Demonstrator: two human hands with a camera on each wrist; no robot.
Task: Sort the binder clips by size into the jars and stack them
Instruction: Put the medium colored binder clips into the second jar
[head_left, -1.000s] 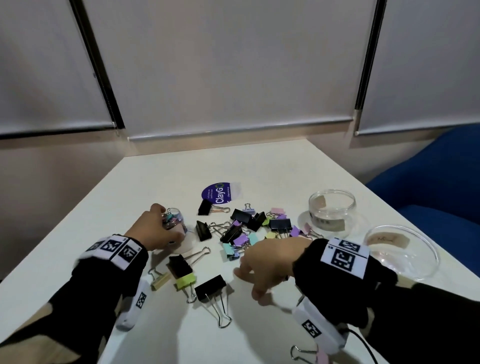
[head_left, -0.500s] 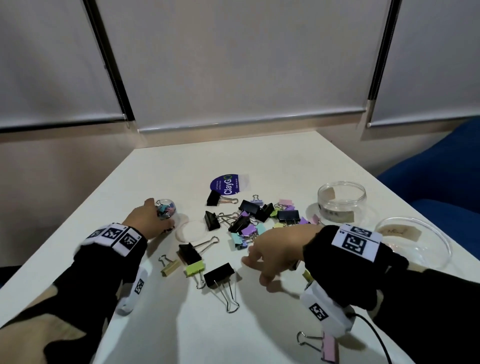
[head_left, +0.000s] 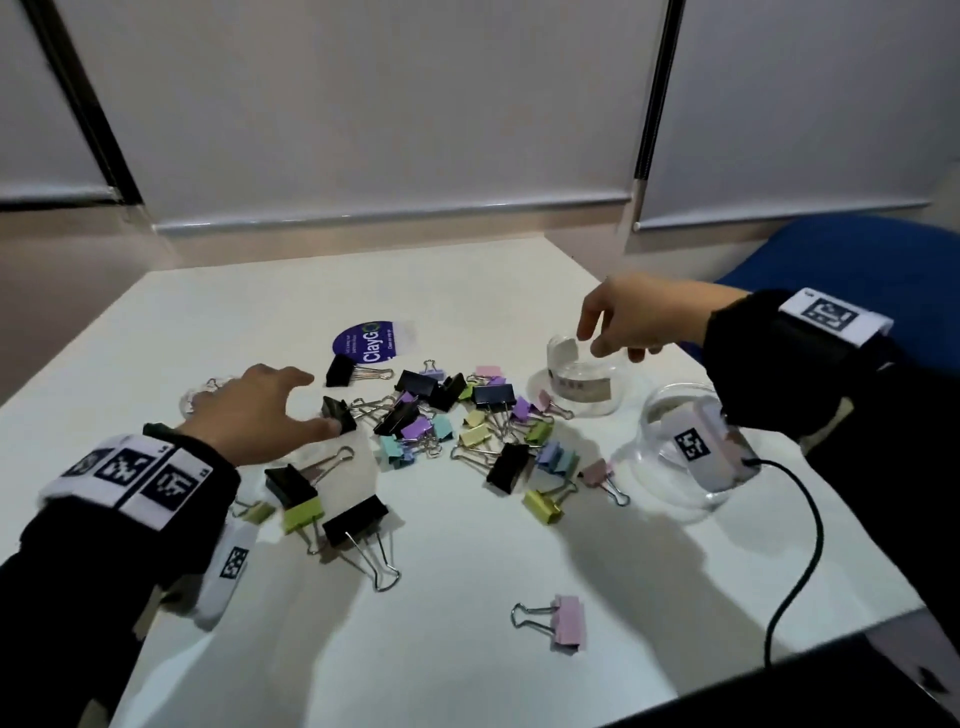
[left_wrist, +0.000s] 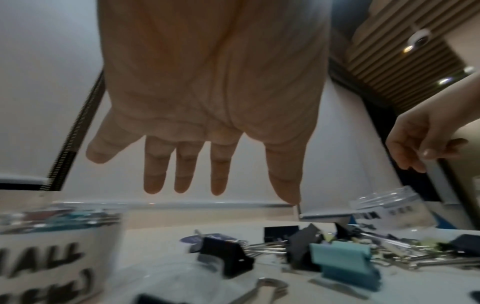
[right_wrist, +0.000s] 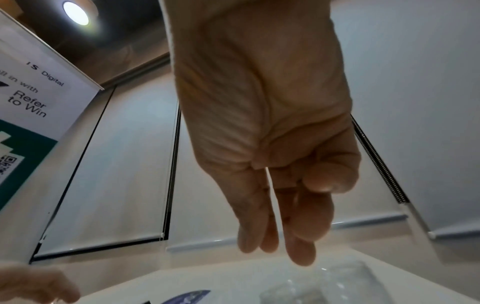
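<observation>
A pile of black and pastel binder clips (head_left: 457, 421) lies mid-table. My left hand (head_left: 319, 402) hovers open with fingers spread, its thumb by a small black clip (head_left: 337, 410); it holds nothing, as the left wrist view shows (left_wrist: 249, 185). The small jar (head_left: 200, 395), with clips inside, is mostly hidden behind that hand; its label shows in the left wrist view (left_wrist: 52, 257). My right hand (head_left: 597, 340) hangs above the medium jar (head_left: 582, 382), fingers loosely down and nothing seen in them (right_wrist: 306, 222). The large jar (head_left: 670, 415) stands at the right.
Two large black clips (head_left: 353, 519) and a yellow-green one (head_left: 301, 514) lie near my left forearm. A pink clip (head_left: 569, 621) lies alone near the front edge. A purple round label (head_left: 363, 340) lies behind the pile. A black cable (head_left: 800, 545) runs from my right wrist.
My right hand lifted off the clip pile and moved right and back to above the medium jar. My left hand let go of the small jar and spread toward the black clip.
</observation>
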